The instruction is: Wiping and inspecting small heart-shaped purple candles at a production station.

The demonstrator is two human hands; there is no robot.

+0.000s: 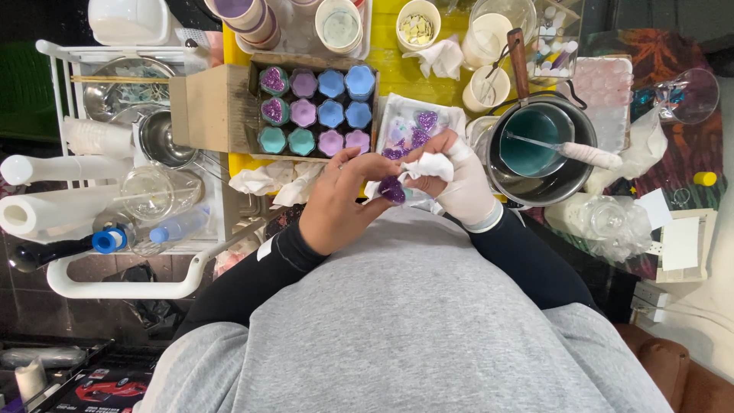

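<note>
Purple glittery heart candle point(392, 189), small, pinched at fingertips of bare left hand point(336, 203), held low over the lap. Crumpled white tissue point(430, 165) pressed against its upper right side by white-gloved right hand point(459, 180).

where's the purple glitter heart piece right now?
Head view, centre: the purple glittery heart-shaped piece is pinched between the bare left hand and the white-gloved right hand, just below the cardboard box of small coloured candles.

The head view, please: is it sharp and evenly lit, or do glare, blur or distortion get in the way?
In the head view, the centre is bright and sharp: left hand, gloved right hand and purple glitter heart read clearly. The edges fall dark, mainly lower left. The glass shows small glints. Wide-angle lens bends the white rack.
</note>
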